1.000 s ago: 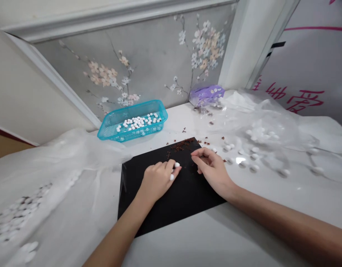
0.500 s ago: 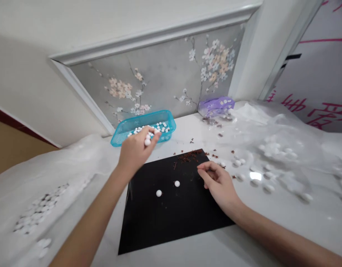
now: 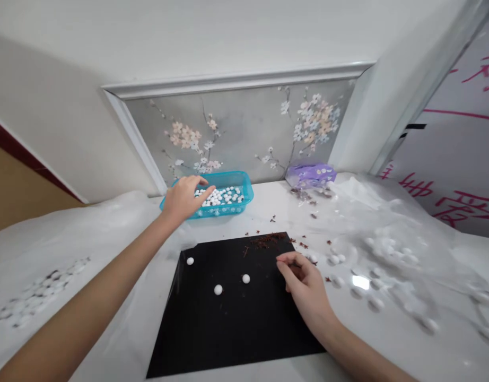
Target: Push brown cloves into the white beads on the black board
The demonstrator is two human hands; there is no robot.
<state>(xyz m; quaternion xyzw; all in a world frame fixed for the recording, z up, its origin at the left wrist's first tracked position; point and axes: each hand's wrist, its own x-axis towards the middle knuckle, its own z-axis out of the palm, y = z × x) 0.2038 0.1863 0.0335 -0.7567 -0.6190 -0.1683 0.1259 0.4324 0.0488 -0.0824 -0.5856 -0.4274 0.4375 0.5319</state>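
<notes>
Over the left part of the blue basket point(image 3: 248, 197) is my left hand point(image 3: 183, 197), its fingers apart and nothing in them. Small white balls point(image 3: 216, 197) lie in the basket just beside its fingertips. My right hand point(image 3: 308, 289) hovers at the right side of the black mat point(image 3: 228, 329), thumb and forefinger pressed together; whatever is between them is too small to make out. On the mat rest three white balls, one near the left edge point(image 3: 190, 261) and two nearer the middle. A pile of small reddish-brown bits point(image 3: 267, 241) lies along its far edge.
A purple bag point(image 3: 311, 174) leans by the wall at the back. Clear plastic with white balls point(image 3: 391, 248) spreads over the right of the table. At left, sheeting carries many dark-specked white balls point(image 3: 49, 286). A framed floral panel point(image 3: 244, 127) stands behind.
My left hand has let go of its white balls at the basket and its fingers have spread. A ball now shows at the mat's left edge. The camera view has tilted up.
</notes>
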